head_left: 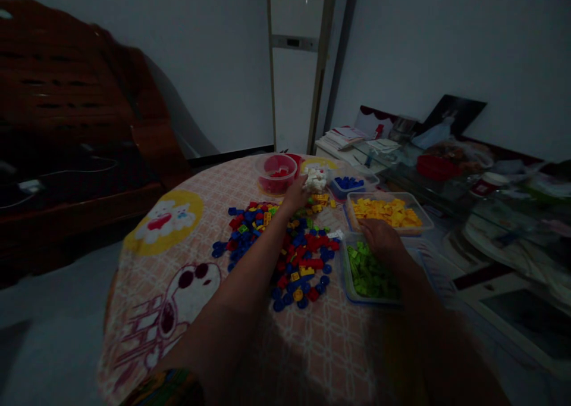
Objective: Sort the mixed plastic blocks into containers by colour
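A pile of red, blue and yellow toy bricks (294, 251) lies on a round table with a patterned cloth (178, 275). My left hand (295, 195) reaches across the pile to its far side, beside a tub of white bricks (316, 178) and a round tub of red bricks (276, 172); its fingers are curled, and what they hold is hidden. My right hand (380, 236) rests over the far edge of a clear tray of green bricks (369, 272), fingers bent down, contents unseen. A tray of yellow bricks (387, 212) sits just beyond it.
A small tray of blue bricks (350, 183) stands at the table's far right. A glass-topped table (491, 215) cluttered with papers, a red bowl and bottles fills the right. A dark wooden sofa (80, 132) stands at the left. The room is dim.
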`<state>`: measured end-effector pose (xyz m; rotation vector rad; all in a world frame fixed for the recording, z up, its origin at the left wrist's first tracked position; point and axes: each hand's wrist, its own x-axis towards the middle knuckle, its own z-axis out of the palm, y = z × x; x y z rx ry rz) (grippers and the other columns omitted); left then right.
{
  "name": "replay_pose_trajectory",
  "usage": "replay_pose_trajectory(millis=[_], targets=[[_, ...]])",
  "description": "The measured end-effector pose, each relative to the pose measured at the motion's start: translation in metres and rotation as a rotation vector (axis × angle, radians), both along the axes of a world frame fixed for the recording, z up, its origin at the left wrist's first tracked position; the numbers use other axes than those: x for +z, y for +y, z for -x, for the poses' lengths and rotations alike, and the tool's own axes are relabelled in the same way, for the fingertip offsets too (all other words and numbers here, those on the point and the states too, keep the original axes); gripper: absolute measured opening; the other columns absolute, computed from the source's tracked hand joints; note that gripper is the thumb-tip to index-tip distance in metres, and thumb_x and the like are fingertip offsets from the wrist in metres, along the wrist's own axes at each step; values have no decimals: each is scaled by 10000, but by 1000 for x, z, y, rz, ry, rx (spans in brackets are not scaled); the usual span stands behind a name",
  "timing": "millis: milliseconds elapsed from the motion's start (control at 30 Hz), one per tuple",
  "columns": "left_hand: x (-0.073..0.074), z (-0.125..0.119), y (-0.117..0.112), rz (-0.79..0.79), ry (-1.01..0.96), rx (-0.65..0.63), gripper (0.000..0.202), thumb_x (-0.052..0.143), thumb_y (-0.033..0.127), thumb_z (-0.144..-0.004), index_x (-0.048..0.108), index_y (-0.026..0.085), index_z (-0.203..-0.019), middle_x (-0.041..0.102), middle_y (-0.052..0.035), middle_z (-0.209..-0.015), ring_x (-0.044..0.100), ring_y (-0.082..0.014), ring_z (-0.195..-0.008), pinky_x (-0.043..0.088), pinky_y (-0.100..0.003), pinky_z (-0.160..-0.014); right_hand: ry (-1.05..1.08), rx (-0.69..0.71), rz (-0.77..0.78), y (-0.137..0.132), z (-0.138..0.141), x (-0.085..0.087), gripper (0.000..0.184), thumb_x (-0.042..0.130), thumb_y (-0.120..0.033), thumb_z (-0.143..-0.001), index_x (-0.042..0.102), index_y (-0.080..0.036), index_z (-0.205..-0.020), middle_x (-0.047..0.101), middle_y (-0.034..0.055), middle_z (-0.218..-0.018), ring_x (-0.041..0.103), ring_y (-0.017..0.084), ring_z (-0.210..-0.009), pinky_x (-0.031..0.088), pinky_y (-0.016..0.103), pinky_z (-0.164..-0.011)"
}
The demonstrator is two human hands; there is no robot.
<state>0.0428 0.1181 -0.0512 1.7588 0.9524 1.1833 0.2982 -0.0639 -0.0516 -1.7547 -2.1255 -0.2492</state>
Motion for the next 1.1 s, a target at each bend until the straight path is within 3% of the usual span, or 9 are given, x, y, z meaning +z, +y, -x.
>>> replay_pose_trajectory(millis=[100,233,467,667,800,967,1033,1100], targets=[[-14,-1,7,-230,308,44,593,567,56,-781,567,103,-1372,490,-209,-1522,362,-332,-1489,272,-543,-1244,-6,3,-9,-1,1,0,437,337,-284,-1016,708,-149,-1204,727,177,-1172,647,286,-1109,479,441,-1040],[-19,-7,11,-324,464,67,685,529,13,-742,511,42,-1426,459,-263,-1520,408,-342,-1454,335,-519,-1211,-22,11,-42,-2,1,-1,436,337,-292,-1017,701,-167,-1221,726,179,-1164,640,297,-1113,486,470,-1034],[-5,-10,3,-385,494,48,596,461,60,-835,545,104,-1423,636,-197,-1319,565,-278,-1271,412,-468,-1139,-1,10,-49,0,1,-2,460,317,-299,-1010,713,-164,-1201,732,181,-1130,650,294,-1072,503,476,-1007],[-4,-6,0,-363,448,-6,611,487,65,-821,547,133,-1424,658,-159,-1282,596,-251,-1223,456,-425,-1091,21,12,22,2,2,4,460,326,-315,-1006,724,-174,-1190,734,183,-1145,655,311,-1080,504,486,-1001],[-4,-2,3,-304,416,-27,596,482,56,-823,544,101,-1414,635,-179,-1305,627,-237,-1165,488,-406,-1055,11,1,33,0,6,9,455,321,-285,-1004,725,-167,-1175,738,185,-1140,665,308,-1065,504,484,-998],[10,-4,-13,-363,509,50,551,525,54,-811,617,118,-1351,640,-177,-1298,613,-260,-1171,488,-415,-1050,-12,-21,64,0,7,11,428,336,-285,-1001,737,-191,-1118,746,169,-1077,668,296,-1032,506,460,-985],[20,-10,-27,-370,608,-3,461,554,72,-814,689,127,-1251,687,-155,-1212,646,-252,-1093,510,-378,-996,-12,-16,85,1,7,11,425,342,-283,-997,739,-185,-1111,748,162,-1077,668,290,-1030,509,448,-982],[29,-20,-45,-364,717,-138,351,582,103,-824,744,130,-1134,735,-126,-1084,674,-236,-996,519,-338,-931,-2,2,71,1,6,11,433,338,-278,-995,733,-179,-1140,749,159,-1099,665,291,-1046,508,453,-989]])
